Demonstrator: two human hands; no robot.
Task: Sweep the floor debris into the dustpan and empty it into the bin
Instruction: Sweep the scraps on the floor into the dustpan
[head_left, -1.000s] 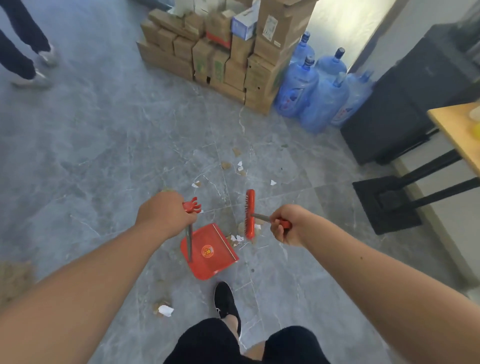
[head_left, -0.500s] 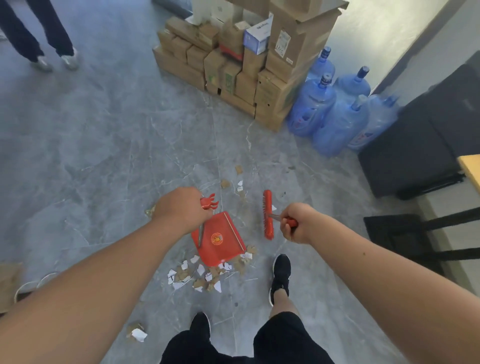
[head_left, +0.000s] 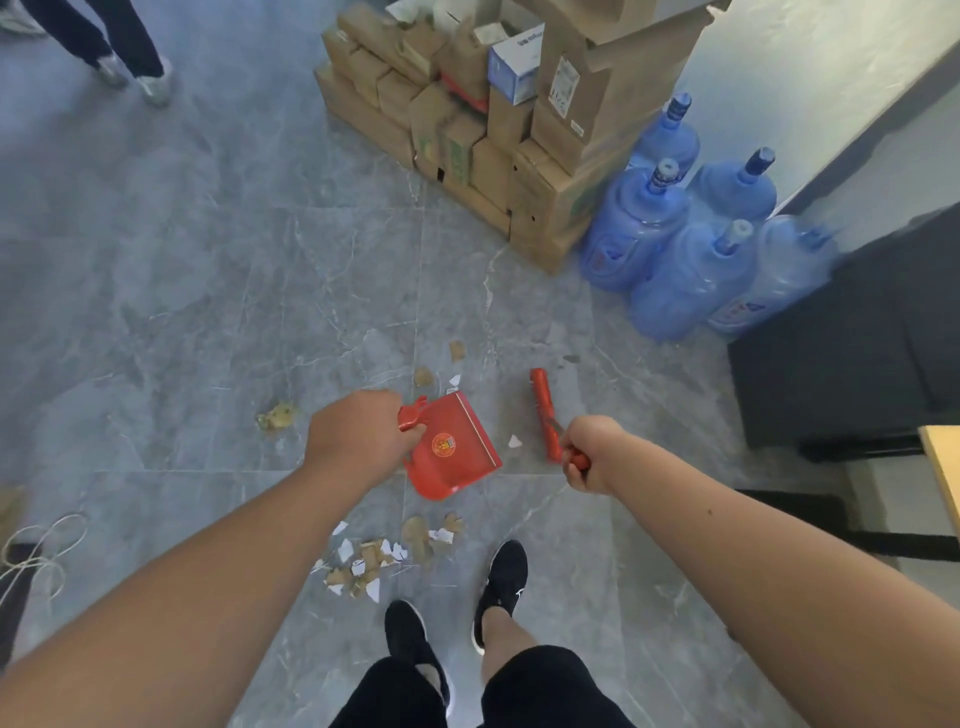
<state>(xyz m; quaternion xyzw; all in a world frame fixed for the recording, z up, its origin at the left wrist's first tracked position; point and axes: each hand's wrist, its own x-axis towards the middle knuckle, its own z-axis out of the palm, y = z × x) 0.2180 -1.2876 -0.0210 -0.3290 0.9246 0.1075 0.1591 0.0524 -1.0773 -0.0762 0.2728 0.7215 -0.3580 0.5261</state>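
My left hand (head_left: 358, 434) grips the handle of a red dustpan (head_left: 454, 449), which hangs over the grey floor with its back toward me. My right hand (head_left: 589, 452) grips the handle of a red broom (head_left: 543, 413) whose head points away from me. A heap of torn paper and cardboard scraps (head_left: 384, 553) lies on the floor just below the dustpan, in front of my shoes. A few loose scraps (head_left: 436, 371) lie beyond the pan, one white scrap (head_left: 514, 441) sits between pan and broom, and a crumpled scrap (head_left: 275, 415) lies to the left. No bin is in view.
Stacked cardboard boxes (head_left: 493, 130) stand ahead, with several blue water jugs (head_left: 691, 244) to their right. A dark cabinet (head_left: 852, 332) and a wooden table edge (head_left: 943, 478) are at right. Another person's legs (head_left: 124, 47) are at far left; a coil of string (head_left: 36, 551) lies at lower left.
I have stepped back, so the scrap heap now lies between the dustpan and my feet. Both hands keep their grip and the dustpan has lifted off the heap.
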